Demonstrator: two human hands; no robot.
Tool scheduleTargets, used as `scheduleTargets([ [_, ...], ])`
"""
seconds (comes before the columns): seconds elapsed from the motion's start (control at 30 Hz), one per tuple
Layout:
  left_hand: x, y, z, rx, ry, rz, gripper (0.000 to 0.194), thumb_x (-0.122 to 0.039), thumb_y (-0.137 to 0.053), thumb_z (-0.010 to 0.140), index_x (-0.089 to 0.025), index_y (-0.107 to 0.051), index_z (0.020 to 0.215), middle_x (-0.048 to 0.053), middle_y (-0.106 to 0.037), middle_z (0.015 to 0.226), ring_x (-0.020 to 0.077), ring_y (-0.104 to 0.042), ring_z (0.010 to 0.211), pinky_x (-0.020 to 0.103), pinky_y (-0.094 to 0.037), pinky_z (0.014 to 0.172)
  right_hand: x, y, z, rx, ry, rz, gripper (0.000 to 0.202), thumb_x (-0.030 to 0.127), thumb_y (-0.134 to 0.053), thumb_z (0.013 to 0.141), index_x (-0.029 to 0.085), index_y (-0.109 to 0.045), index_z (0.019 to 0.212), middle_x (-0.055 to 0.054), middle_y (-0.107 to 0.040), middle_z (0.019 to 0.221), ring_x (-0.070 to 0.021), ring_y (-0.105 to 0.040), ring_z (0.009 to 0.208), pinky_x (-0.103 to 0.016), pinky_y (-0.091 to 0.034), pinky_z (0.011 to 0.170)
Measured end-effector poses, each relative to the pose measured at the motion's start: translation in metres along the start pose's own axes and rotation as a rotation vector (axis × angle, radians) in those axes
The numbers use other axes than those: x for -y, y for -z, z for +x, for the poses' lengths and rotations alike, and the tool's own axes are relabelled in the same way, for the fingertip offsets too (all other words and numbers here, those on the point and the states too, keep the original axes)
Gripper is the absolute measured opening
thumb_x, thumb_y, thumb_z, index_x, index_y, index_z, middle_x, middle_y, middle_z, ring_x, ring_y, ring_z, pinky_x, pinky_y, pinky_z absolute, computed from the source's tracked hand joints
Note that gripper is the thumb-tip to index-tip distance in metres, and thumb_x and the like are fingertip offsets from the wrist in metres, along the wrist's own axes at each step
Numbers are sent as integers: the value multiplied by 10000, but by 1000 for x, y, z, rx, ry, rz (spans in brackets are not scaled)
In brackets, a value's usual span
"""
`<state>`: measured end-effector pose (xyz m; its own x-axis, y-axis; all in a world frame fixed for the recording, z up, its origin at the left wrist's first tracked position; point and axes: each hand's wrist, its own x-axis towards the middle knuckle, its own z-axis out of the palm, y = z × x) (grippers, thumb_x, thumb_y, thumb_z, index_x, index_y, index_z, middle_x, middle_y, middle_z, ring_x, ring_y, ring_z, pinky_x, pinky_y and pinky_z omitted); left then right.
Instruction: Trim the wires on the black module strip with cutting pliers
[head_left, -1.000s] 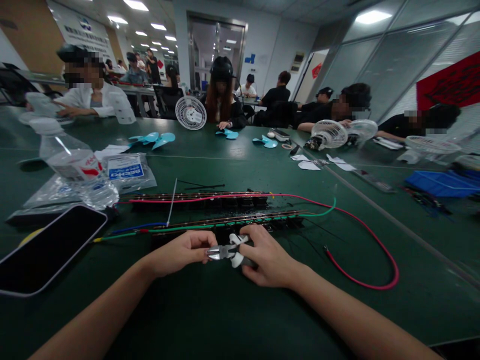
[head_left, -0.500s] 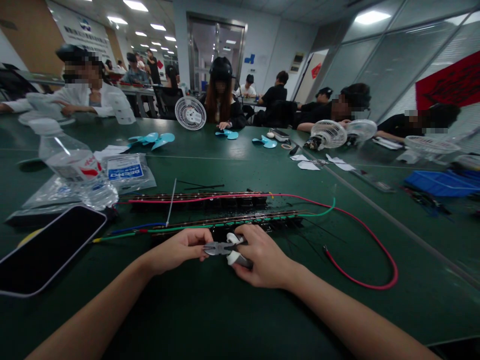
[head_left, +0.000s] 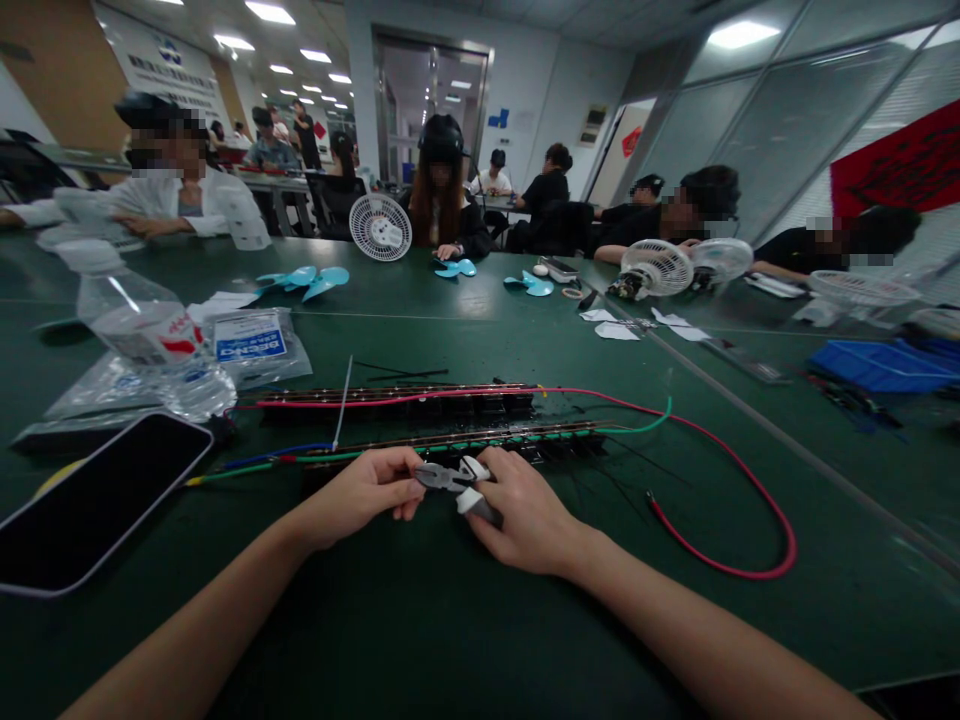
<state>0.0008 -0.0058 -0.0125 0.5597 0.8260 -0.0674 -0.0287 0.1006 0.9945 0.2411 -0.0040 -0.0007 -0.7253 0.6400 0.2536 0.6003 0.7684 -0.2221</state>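
My right hand [head_left: 525,510] is wrapped round the grey-and-white handles of a pair of cutting pliers [head_left: 444,477], whose jaws point left. At the jaw tips, my left hand [head_left: 367,495] is closed in a pinch; whatever lies between its fingers is too small to make out. Just beyond both hands runs a black strip with copper-coloured bars and a green wire [head_left: 495,438] along it. Behind that lies a second strip [head_left: 480,402] with a red cable [head_left: 720,440] that loops to the right. A white cable tie [head_left: 343,405] sticks up at the left of the strips.
A phone [head_left: 105,510] lies at left, near a plastic bottle [head_left: 150,330] and a clear bag [head_left: 259,340]. Black cable ties [head_left: 401,373] lie behind the strips. Across the table are blue fan blades [head_left: 304,282], white fan grilles [head_left: 380,228], a blue tray [head_left: 885,367] and several people.
The plier jaws have risen slightly and shifted a little to the right, and the pliers have turned in my right hand. My left fingers remain pinched beside the jaw tips.
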Motion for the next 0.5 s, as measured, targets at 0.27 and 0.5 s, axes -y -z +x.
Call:
scheduleTargets([
  [0.27,2,1,0,-46,-11,10,152,-288,-641,829,-154,-583,871,-13,-560,742,114,-479,651,255,-373,630,-4,5,-2,-80,28,124,104,226,-560,831,166,-600,907,-147,-511,1153,-276,-472,1048,-479,-432,893],
  [0.5,2,2,-1,-53,-42,-1,120,-270,-615,853,-154,-588,872,-12,-560,740,119,-486,687,260,-378,675,-4,6,-2,-40,36,100,144,234,-577,823,156,-596,943,-154,-518,1151,-277,-485,1030,-482,-440,889],
])
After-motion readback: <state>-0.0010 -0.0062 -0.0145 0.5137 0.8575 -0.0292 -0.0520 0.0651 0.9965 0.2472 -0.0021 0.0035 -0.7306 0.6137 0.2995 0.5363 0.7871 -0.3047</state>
